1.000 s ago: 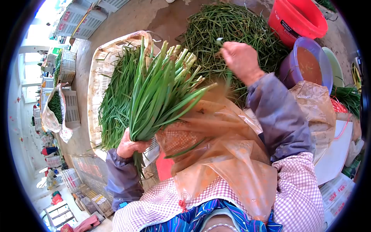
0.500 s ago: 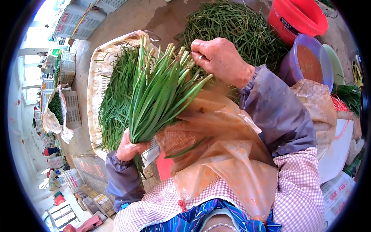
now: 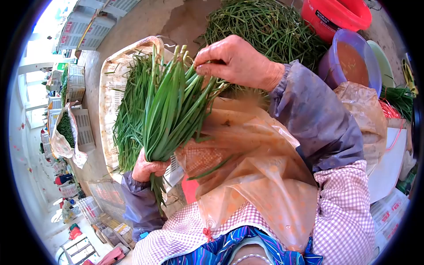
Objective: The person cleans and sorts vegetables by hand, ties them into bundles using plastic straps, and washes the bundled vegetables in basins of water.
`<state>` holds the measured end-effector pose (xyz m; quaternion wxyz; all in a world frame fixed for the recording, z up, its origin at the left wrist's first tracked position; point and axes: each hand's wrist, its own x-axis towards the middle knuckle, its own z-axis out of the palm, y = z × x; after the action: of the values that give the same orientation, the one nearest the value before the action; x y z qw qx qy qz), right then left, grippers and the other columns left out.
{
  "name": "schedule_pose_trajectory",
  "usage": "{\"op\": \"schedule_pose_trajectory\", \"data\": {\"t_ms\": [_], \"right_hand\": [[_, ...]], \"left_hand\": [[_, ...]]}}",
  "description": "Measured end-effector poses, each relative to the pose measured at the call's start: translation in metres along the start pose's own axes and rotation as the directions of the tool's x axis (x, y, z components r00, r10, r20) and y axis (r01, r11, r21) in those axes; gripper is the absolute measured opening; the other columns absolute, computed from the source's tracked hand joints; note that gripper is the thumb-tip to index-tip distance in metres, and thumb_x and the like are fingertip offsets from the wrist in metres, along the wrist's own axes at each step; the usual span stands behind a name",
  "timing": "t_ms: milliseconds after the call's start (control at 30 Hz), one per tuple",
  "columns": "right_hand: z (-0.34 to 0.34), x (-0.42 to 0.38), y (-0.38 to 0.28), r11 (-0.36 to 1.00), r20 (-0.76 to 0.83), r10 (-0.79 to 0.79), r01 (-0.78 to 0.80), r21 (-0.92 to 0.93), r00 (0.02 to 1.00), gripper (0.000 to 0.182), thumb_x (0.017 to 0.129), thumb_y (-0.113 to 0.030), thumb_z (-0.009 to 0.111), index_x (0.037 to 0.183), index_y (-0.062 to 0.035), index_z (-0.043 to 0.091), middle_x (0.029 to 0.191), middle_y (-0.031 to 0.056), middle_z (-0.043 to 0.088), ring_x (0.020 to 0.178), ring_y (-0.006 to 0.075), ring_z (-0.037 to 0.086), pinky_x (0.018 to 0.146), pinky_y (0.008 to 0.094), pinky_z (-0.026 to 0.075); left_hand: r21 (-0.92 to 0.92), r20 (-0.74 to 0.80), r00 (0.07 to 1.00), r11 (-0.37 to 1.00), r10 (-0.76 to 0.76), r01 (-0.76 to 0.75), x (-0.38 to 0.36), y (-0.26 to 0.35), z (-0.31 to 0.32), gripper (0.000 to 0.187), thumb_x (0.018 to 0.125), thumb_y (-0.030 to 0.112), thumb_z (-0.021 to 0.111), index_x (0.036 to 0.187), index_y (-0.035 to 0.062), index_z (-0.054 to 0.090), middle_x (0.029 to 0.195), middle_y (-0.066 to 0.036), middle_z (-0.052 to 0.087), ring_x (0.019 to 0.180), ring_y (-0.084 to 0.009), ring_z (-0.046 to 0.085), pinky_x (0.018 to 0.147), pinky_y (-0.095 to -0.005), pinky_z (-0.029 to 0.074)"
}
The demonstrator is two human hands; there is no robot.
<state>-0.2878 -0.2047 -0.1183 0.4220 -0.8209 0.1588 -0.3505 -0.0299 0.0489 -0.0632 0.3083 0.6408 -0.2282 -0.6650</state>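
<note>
Chive bunch, fanning up through the middle of the frame, looks light, limp and easily bruised, so it is best gripped at its gathered base. There the left hand is closed tight around the stems, lower left of centre. Higher up, the right hand pinches the leaf tips, fingers nearly closed, with the crate and loose green pile beyond.

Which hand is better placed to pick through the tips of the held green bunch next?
Right, most likely. The right hand is already at the upper ends of the green bunch, fingers pinching among the stalks. The left hand is clamped around the bunch's base, holding it upright, so it is not free.
</note>
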Motion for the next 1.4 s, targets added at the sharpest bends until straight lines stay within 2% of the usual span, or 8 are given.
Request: {"op": "schedule_pose_trajectory", "data": {"t_ms": [200,367,433,500,667,900,1167,1400], "right_hand": [[-0.002,-0.002,-0.013,0.992,0.007,0.042,-0.041,-0.115,0.999,0.013,0.08,-0.015,0.066,0.087,-0.0034,0.069,0.069,0.012,0.064,0.063,0.0253,0.063,0.061,0.0359,0.051],[-0.022,-0.02,0.009,0.464,-0.191,0.367,-0.002,0.886,0.91,0.016,0.093,-0.017,0.06,0.099,-0.0031,0.065,0.073,0.0009,0.063,0.057,0.0052,0.055,0.054,0.021,0.048],[-0.034,-0.03,0.031,0.785,-0.059,0.447,-0.36,0.504,0.893,0.015,0.092,-0.016,0.061,0.098,-0.003,0.065,0.078,0.0026,0.065,0.066,0.006,0.059,0.061,0.0225,0.051],[-0.012,-0.035,0.029,0.955,0.018,0.209,-0.208,0.212,0.978,0.02,0.091,-0.017,0.06,0.099,0.0006,0.065,0.083,0.0058,0.066,0.077,0.0143,0.062,0.073,0.0275,0.051],[0.01,-0.016,0.004,0.94,0.426,0.222,-0.309,0.146,0.877,0.032,0.094,-0.026,0.055,0.105,0.0029,0.065,0.081,0.0103,0.068,0.076,0.0182,0.063,0.074,0.0315,0.05],[0.023,-0.026,0.025,0.318,0.574,0.166,-0.595,0.738,0.801,0.035,0.098,-0.027,0.051,0.114,0.0007,0.065,0.102,0.0096,0.069,0.09,0.0149,0.063,0.079,0.0304,0.052],[0.001,-0.017,0.012,0.945,0.502,0.211,-0.306,0.114,0.839,0.022,0.09,-0.019,0.065,0.095,0.0018,0.068,0.08,0.0011,0.066,0.075,0.0079,0.057,0.071,0.0231,0.048],[-0.032,-0.065,0.051,0.085,0.013,0.253,-0.035,0.996,0.967,0.014,0.096,-0.021,0.053,0.096,-0.0068,0.054,0.082,0.0013,0.054,0.075,0.0148,0.059,0.08,0.0357,0.051]], "left_hand": [[0.026,-0.02,1.0,1.0,0.0,0.001,0.001,0.002,0.004,0.043,0.07,-0.006,0.064,0.111,-0.0042,0.051,0.068,-0.007,0.054,0.044,-0.0103,0.04,0.04,-0.0253,0.029],[-0.108,0.148,0.989,0.993,-0.03,0.047,0.009,-0.009,-0.013,0.039,0.073,0.01,0.071,0.101,-0.0058,0.05,0.066,-0.009,0.051,0.044,-0.0115,0.041,0.042,-0.0262,0.03],[-0.152,0.2,0.979,0.986,-0.038,0.07,0.011,-0.012,-0.017,0.038,0.074,0.01,0.071,0.101,-0.0058,0.05,0.065,-0.008,0.05,0.044,-0.0113,0.041,0.041,-0.0261,0.03],[-0.145,0.211,0.977,0.987,-0.037,0.068,0.013,-0.01,-0.016,0.038,0.075,0.011,0.071,0.102,-0.0057,0.049,0.065,-0.008,0.049,0.044,-0.0116,0.041,0.042,-0.0263,0.031],[-0.133,0.172,0.985,0.99,-0.026,0.049,0.011,-0.009,-0.013,0.043,0.074,0.01,0.071,0.107,-0.0056,0.05,0.068,-0.01,0.051,0.044,-0.0122,0.041,0.041,-0.0272,0.032],[-0.162,0.119,0.992,0.985,-0.034,0.054,0.008,-0.011,-0.011,0.044,0.07,-0.001,0.067,0.11,-0.0049,0.05,0.074,-0.013,0.056,0.045,-0.0123,0.043,0.041,-0.0254,0.033],[-0.109,0.09,0.996,0.993,-0.029,0.039,0.007,-0.001,-0.002,0.045,0.071,-0.006,0.065,0.114,-0.004,0.049,0.072,-0.013,0.056,0.045,-0.011,0.042,0.041,-0.0246,0.032],[-0.258,0.219,0.976,0.964,-0.006,0.064,0.012,-0.021,-0.018,0.048,0.072,0.003,0.068,0.116,-0.005,0.048,0.069,-0.012,0.053,0.045,-0.0107,0.041,0.04,-0.0237,0.031]]}}
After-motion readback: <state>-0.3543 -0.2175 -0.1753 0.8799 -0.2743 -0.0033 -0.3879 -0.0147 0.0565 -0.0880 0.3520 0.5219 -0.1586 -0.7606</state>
